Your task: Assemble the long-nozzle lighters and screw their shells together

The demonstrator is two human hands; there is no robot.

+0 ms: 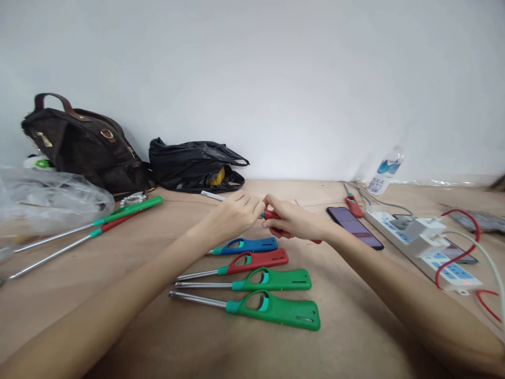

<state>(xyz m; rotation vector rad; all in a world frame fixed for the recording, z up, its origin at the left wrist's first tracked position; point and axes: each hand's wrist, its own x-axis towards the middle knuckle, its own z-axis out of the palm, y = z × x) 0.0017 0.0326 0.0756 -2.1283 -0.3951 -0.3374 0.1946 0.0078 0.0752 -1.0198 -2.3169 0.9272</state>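
A red gas lighter (271,214) is held level between my two hands, above the far end of a row of lighters. My left hand (240,211) is closed around its metal barrel, whose tip sticks out to the left. Around the red handle my right hand (291,218) is closed, hiding most of it. Below, on the table, lie a blue lighter (258,245), a red lighter (274,258), a green lighter (292,279) and a nearer green lighter (290,311), all with barrels pointing left.
Long green (134,208) and red lighters lie at left beside a clear plastic bag (51,200). A dark backpack (82,147) and black plastic bag (189,163) rest against the wall. At right are a phone (355,228), power strip (406,242), red lighter (354,205) and bottle (385,171).
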